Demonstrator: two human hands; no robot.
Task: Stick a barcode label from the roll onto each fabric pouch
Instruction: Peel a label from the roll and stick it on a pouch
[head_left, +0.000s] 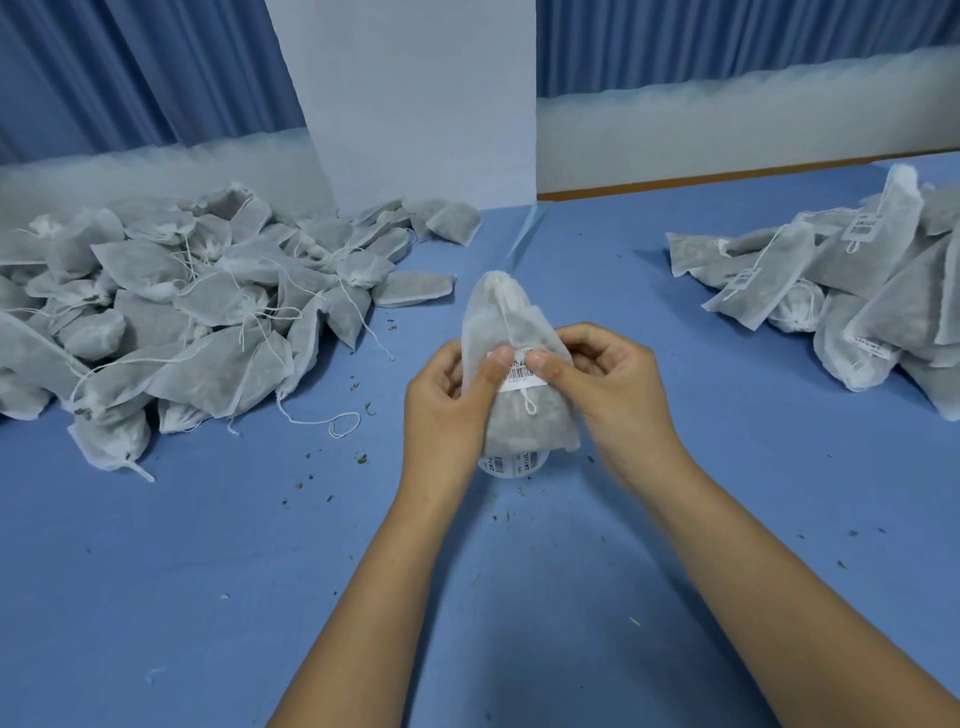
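A white fabric pouch (511, 421) with a drawstring is held upright over the middle of the blue table. My left hand (447, 400) grips its left side and my right hand (602, 374) grips its right side. Both thumbs press a white barcode label (522, 375) against the pouch's front. The label roll (511, 464) lies on the table just under the pouch, mostly hidden by it.
A big heap of unlabelled pouches (171, 312) with loose strings covers the left of the table. A pile of labelled pouches (857, 291) lies at the right. A white upright panel (415, 104) stands behind. Green crumbs dot the blue tabletop (208, 597).
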